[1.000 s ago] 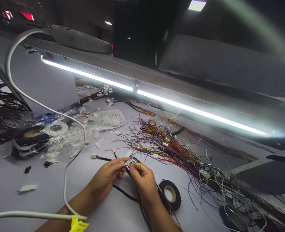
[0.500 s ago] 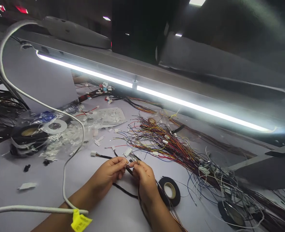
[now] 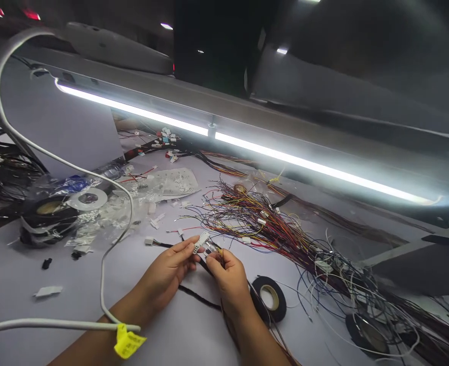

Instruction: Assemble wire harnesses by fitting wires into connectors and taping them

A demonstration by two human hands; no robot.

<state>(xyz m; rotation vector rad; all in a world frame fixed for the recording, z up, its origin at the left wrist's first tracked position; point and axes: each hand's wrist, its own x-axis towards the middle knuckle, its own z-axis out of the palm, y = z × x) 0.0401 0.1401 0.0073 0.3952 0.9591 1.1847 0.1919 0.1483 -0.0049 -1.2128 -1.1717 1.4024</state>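
1. Clock hours are read from the hands, twelve straight ahead. The left hand (image 3: 171,272) pinches a white connector (image 3: 201,243) between thumb and fingers, raised above the counter (image 3: 182,335).
2. The right hand (image 3: 229,277), just beside it at three o'clock, pinches thin wires (image 3: 217,252) between thumb and forefinger; their tips are too small to make out.
3. At ten o'clock lies a heap of clear plastic bags (image 3: 114,212). Small white pieces (image 3: 85,236) show in and around it; which are inside, I cannot tell. Blue material (image 3: 72,186) shows through the plastic toward the rear.
4. Beyond the heap, between nine and ten, clear plastic wraps partly around a black roll (image 3: 49,226), with a pale ring-shaped roll (image 3: 101,200) beside it.
5. At eleven, a flat clear bag (image 3: 193,184) shows many tiny pieces, too small to name.
6. Toward one o'clock, crumpled clear plastic (image 3: 255,182) sits next to a round brownish item (image 3: 240,189), behind a large wire bundle (image 3: 274,226).
7. At four, a black tape roll (image 3: 281,301) rests near the right wrist.
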